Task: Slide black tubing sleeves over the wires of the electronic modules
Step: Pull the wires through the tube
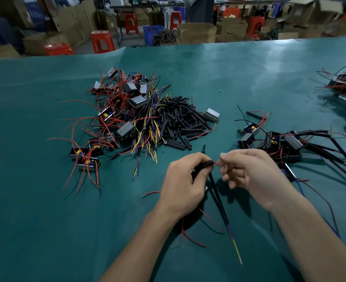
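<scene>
Your left hand (pixel 185 178) pinches a short black sleeve (pixel 205 164) (thin, dull, soft-looking) just above the green tabletop (pixel 46 220). Your right hand (pixel 249 176) pinches the red wire (pixel 215 162) at the sleeve's mouth.

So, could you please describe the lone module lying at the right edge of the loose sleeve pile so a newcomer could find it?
On the green table mat, find the heap of short black tubing sleeves at the centre. At its right edge lies one grey module, apart from the tangled modules on the left, with a single red wire curling back under the sleeves.
</scene>
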Tool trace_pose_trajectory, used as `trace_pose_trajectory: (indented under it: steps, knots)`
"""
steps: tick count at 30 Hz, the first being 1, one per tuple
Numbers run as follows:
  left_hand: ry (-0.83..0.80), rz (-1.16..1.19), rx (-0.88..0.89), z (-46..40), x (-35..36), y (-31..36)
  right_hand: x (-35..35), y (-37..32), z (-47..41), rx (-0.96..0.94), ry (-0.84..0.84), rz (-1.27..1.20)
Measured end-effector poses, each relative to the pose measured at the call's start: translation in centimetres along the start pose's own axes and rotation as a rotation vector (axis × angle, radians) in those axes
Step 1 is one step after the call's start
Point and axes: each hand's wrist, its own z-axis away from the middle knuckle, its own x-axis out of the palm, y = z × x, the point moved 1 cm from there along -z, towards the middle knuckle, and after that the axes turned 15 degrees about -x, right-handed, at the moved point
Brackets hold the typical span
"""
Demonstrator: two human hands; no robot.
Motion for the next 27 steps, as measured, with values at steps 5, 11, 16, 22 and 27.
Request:
trace_pose_trajectory:
  steps: [5,11,16,22,27]
  knots:
    - [-0.087,0.038,-0.03,0.0,-0.3,-0.1,0.7,0.7,-1.4,-0.065,-0.084,-0.033]
    - [-0.146,0.057,-0.029,0.2,-0.2,-0.2,-0.2,0.8,-1.4,-0.069,-0.166,-0.061]
    - [-0.156,0.114,-0.074,0.3,-0.3,-0.4,0.1,0.6,-1.2,-0.172,-0.081,-0.082]
    - [-0.147,0.122,-0.146,0.3,0.0,-0.6,0.4,0.5,-1.0,-0.463,0.047,0.147]
    - [-0.142,0.143,-0.172,0.3,0.1,-0.7,0.4,0.4,-0.2,-0.685,0.094,0.445]
